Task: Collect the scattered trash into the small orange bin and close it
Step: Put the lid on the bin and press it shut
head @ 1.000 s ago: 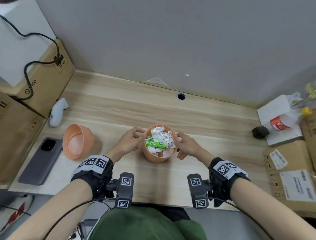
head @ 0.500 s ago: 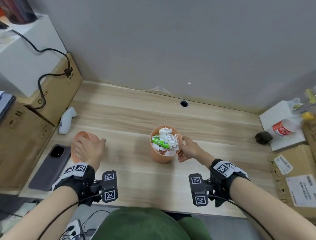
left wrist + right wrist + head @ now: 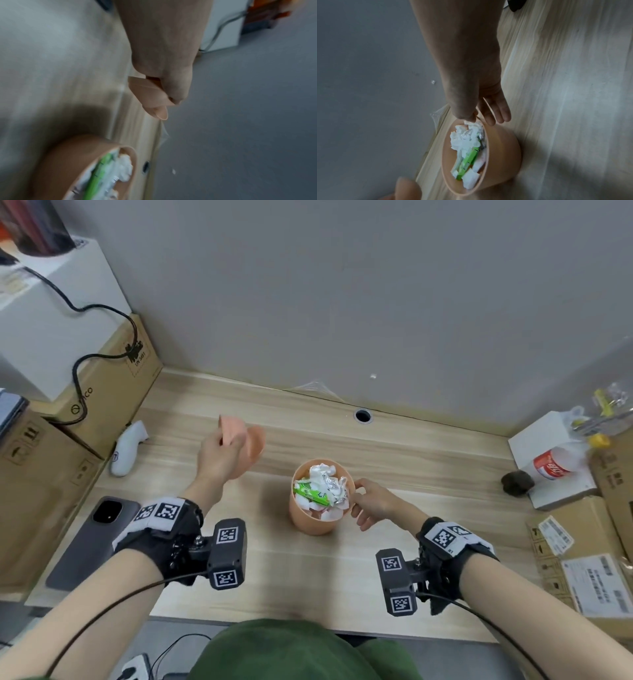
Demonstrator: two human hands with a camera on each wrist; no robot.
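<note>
The small orange bin [image 3: 308, 522] stands upright mid-desk, filled to the rim with crumpled white paper and a green wrapper [image 3: 313, 491]. My right hand [image 3: 359, 496] pinches the bin's right rim, thumb on the edge and fingers down the outside wall, as the right wrist view shows [image 3: 488, 113]. My left hand [image 3: 224, 451] grips the orange lid [image 3: 255, 440], raised above the desk to the bin's back left. In the left wrist view the lid [image 3: 147, 92] sticks out below my curled fingers, with the bin [image 3: 65, 169] lower left.
A dark phone [image 3: 89, 539] and a white controller [image 3: 128, 446] lie at the left, beside stacked cardboard boxes [image 3: 113, 392]. More boxes [image 3: 582, 546], a cola bottle [image 3: 555, 463] and a dark lump [image 3: 517, 482] crowd the right. A cable hole [image 3: 363, 416] sits near the wall.
My left hand left the bin, went left to the lid lying on the desk, took hold of it and lifted it back toward the bin. My right hand stayed on the rim.
</note>
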